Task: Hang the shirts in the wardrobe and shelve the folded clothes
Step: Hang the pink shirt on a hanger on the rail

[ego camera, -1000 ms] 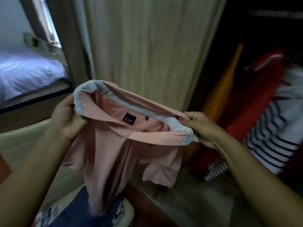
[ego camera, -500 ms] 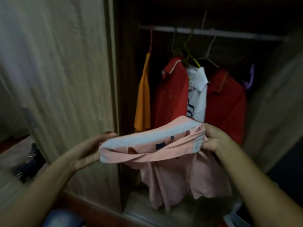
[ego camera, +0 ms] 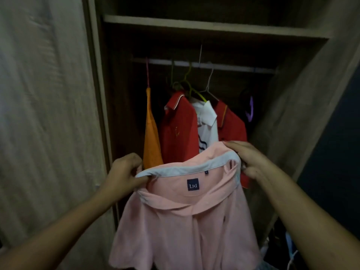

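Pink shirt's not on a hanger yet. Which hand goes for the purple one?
Right, probably. The right hand grips the pink shirt by its collar just below the purple hanger. The left hand, under the orange shirt, is farther off and can hold the collar alone.

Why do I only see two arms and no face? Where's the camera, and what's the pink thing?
There is no robot here, just a person. The camera sits on their head and looks forward and down, so you only see their arms. The left hand and the right hand each grip the collar of a pink shirt, holding it up in front of an open wardrobe. Inside, an orange shirt, a red shirt, a white shirt and a second red shirt hang from a rail.
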